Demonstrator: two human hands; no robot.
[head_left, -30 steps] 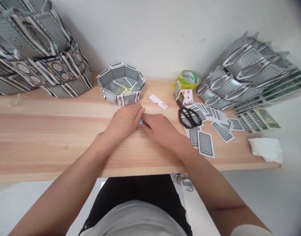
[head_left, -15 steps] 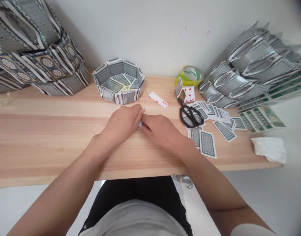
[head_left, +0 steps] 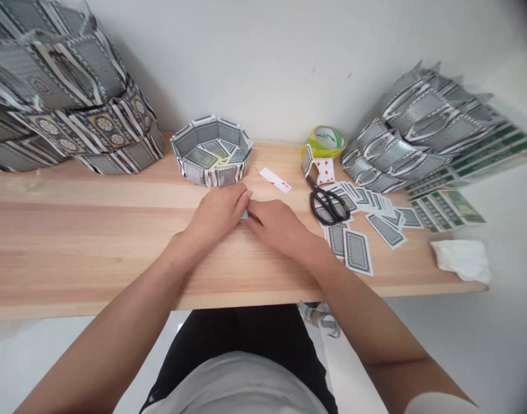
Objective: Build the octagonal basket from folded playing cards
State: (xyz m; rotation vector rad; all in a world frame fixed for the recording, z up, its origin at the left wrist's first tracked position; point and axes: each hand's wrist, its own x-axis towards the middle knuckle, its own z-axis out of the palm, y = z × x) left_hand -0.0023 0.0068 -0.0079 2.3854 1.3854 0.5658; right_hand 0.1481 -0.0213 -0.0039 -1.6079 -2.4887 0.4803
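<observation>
Left hand (head_left: 218, 214), right hand (head_left: 275, 225) pinch folded card (head_left: 245, 215) between fingertips, on table (head_left: 73, 241).

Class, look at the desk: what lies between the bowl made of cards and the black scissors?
In the head view, one face-up playing card lies on the bare wood between the card bowl and the scissors.
</observation>
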